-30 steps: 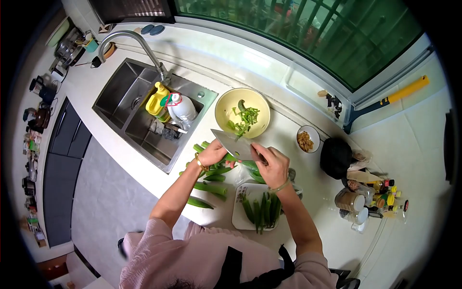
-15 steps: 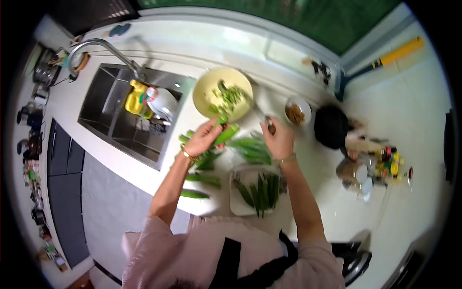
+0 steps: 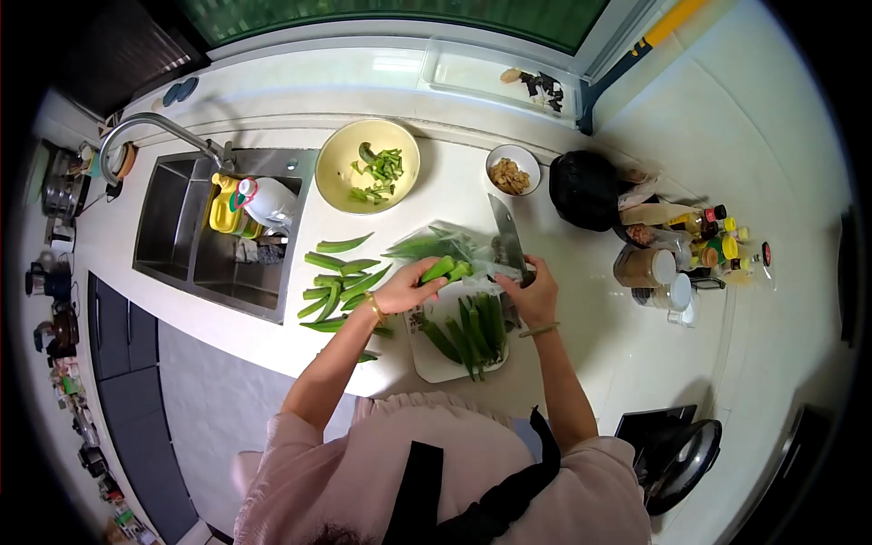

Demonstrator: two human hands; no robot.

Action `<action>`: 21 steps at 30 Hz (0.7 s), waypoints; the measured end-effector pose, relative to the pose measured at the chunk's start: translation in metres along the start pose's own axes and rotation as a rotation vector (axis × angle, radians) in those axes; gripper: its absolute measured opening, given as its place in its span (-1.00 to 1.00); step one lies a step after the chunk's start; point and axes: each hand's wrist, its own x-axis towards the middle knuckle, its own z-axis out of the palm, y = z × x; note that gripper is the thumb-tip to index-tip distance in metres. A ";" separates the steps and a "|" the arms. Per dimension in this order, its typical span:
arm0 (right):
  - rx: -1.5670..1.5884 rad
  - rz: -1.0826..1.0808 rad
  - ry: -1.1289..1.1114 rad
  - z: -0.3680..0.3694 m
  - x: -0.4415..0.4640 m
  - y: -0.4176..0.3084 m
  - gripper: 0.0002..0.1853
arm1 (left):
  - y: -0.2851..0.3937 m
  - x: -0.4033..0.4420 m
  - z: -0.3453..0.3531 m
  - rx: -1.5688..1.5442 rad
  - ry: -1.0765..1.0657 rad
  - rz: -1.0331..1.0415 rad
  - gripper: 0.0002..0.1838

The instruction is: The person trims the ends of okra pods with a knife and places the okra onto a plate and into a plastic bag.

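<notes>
Your left fingers (image 3: 432, 282) are closed around a couple of okra pods (image 3: 448, 270), and your right fingers (image 3: 525, 281) grip the handle of a cleaver (image 3: 507, 232), its blade angled away from you. Just below your hands, more okra fills a white tray (image 3: 433, 365); a plastic bag of okra (image 3: 432, 243) lies just beyond them. Loose okra (image 3: 341, 283) spreads over the counter (image 3: 459, 163) to the left. Farther out sit a cream bowl (image 3: 337, 189) with cut pieces and a small white bowl (image 3: 532, 169) of brown food.

Bright view, edges curved into black.
Soft shadow beside your right fingers (image 3: 540, 274); glare on the ledge (image 3: 397, 65) beyond.
</notes>
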 end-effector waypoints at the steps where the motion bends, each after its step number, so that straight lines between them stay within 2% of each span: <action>1: 0.008 -0.004 0.001 0.004 -0.001 0.004 -0.39 | 0.000 0.004 0.002 0.057 -0.002 0.036 -0.62; 3: 0.132 -0.083 0.053 0.010 -0.003 0.004 -0.49 | 0.003 0.014 0.004 0.170 -0.042 0.067 -0.60; 5: 0.168 -0.105 0.043 0.008 -0.002 -0.002 -0.53 | 0.007 0.019 0.009 0.316 0.009 0.238 -0.59; 7: 0.199 -0.129 0.038 0.006 0.001 -0.003 -0.56 | 0.010 0.025 0.011 0.372 0.005 0.292 -0.58; 9: 0.359 -0.197 0.025 0.007 0.005 0.003 -0.61 | 0.005 0.029 0.010 0.426 0.005 0.346 -0.56; 11: 0.389 -0.161 -0.018 0.002 0.007 0.004 -0.64 | -0.007 0.032 0.003 0.540 0.044 0.400 -0.56; 13: 0.422 -0.121 -0.062 -0.001 0.006 -0.002 -0.68 | -0.009 0.025 0.001 0.527 0.029 0.357 -0.57; 15: 0.673 -0.020 -0.056 0.004 0.004 -0.010 -0.75 | -0.011 0.019 0.001 0.566 0.026 0.381 -0.59; 17: 0.683 -0.005 -0.084 0.008 0.003 -0.011 -0.76 | -0.014 0.021 0.004 0.535 0.026 0.414 -0.59; 21: 0.647 -0.037 -0.144 0.009 -0.001 -0.019 -0.77 | -0.004 0.031 0.011 0.370 0.113 0.320 -0.55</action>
